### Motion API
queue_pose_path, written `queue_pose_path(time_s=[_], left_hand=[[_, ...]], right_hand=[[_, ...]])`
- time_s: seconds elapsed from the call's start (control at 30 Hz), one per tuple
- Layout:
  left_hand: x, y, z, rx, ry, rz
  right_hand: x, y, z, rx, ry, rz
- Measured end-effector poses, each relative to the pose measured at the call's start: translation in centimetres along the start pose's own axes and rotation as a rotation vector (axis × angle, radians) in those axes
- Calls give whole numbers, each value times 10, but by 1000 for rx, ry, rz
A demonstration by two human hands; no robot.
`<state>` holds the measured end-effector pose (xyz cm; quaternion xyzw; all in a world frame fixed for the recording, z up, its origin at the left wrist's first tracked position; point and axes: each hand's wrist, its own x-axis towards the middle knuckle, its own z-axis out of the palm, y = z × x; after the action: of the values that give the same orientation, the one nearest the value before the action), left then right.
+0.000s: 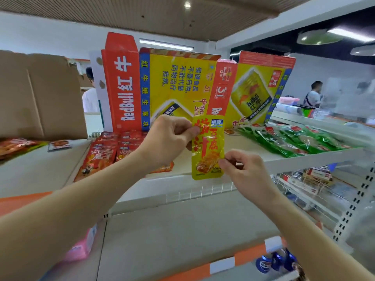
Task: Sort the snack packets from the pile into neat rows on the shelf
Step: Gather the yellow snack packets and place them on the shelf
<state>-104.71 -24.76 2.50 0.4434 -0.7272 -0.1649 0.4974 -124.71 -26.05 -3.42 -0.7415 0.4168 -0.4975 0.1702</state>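
While left hand [168, 140] pinches top, right hand [247, 171] bottom | yellow packet [209, 149] upright between

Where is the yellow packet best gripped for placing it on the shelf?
Probably by its flat side margins, as it is held now: the left hand pinches the upper left edge of the yellow packet, the right hand the lower right edge. It hangs upright, thin and flat, so fingers coming in from either side can pinch it without creasing the middle.
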Motion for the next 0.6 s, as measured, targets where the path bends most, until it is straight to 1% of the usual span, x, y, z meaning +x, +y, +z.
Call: queue_pose_path(time_s=[0.1,0.17,0.27,0.37,0.6], left_hand=[[18,-6,-10,-76,52,6],[31,-7,-18,-54,94,17],[45,-12,-26,-36,155,44],[49,-23,-29,-64,175,66],[65,-38,-37,-86,225,70]], right_hand=[[29,-7,-2,-99,1,-46],[46,-13,-1,-134,-2,-74],[64,-18,4,-134,7,-111],[70,-14,12,-147,13,-157],[98,-14,21,-104,23,-169]])
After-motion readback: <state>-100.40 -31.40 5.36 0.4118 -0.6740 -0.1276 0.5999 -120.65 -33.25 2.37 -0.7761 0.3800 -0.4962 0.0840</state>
